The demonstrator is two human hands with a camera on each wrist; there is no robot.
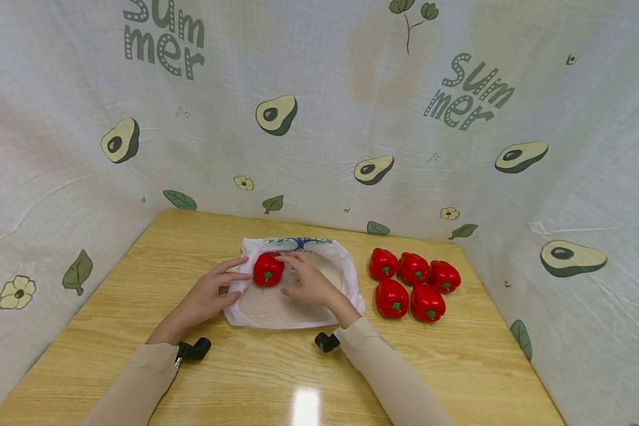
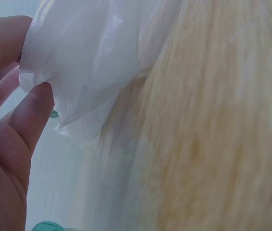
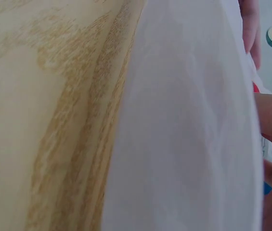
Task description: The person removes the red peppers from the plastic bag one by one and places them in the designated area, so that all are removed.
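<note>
A white plastic bag (image 1: 293, 316) lies spread on the table with its mouth wide and a blue-and-green print at its far rim. Inside, against the left wall, sits a red bell pepper (image 1: 268, 271) with its green stem toward me. My left hand (image 1: 207, 296) rests along the bag's left side, fingers spread; in the left wrist view the thumb (image 2: 37, 108) touches the plastic. My right hand (image 1: 311, 281) reaches over the near right rim into the bag. Its fingertips are at the pepper's right side, with the thumb held apart from it.
Several red bell peppers (image 1: 391, 298) stand grouped on the wooden table (image 1: 234, 378) to the right of the bag. A printed cloth (image 1: 319, 118) hangs behind the table and along both sides.
</note>
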